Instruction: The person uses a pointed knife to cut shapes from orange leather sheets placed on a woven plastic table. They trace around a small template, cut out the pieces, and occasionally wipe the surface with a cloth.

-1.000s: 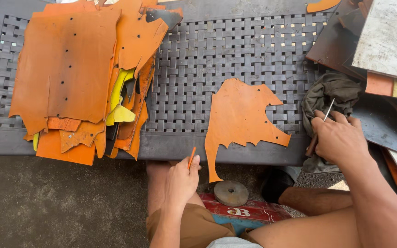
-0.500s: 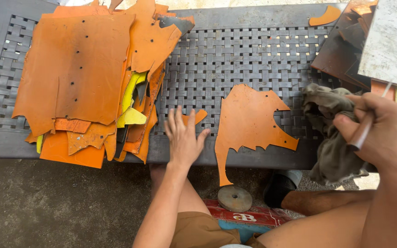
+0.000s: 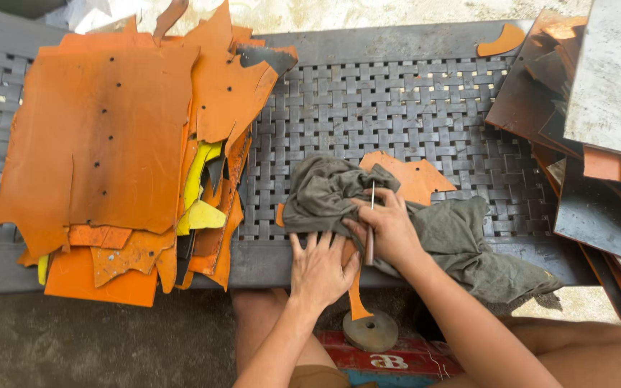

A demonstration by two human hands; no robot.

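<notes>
A crumpled olive-grey cloth rag lies bunched over a flat orange leather piece with a jagged, cut-out edge, covering most of it — only its upper corner and a narrow tail hanging past the front edge show. Both rest on the dark grey woven-lattice plastic surface, whose strips cross in a basket weave with small gaps between them.

The left hand lies flat, fingers spread, palm down at the surface's front edge, pressing the lower edge of the rag and the leather beneath. The right hand is curled, knuckles up, pinching the rag together with a thin metal tool with a reddish-brown handle that stands nearly upright between its fingers. The right forearm runs in from the lower right, the left from below.

To the left sits a thick stack of orange leather sheets — matte, stiff-looking, dotted with small punched holes, with yellow scraps poking from its side. At the right edge lean dark brown and grey flat boards. Below the surface, on the ground, lies a round rusty disc with a centre hole.
</notes>
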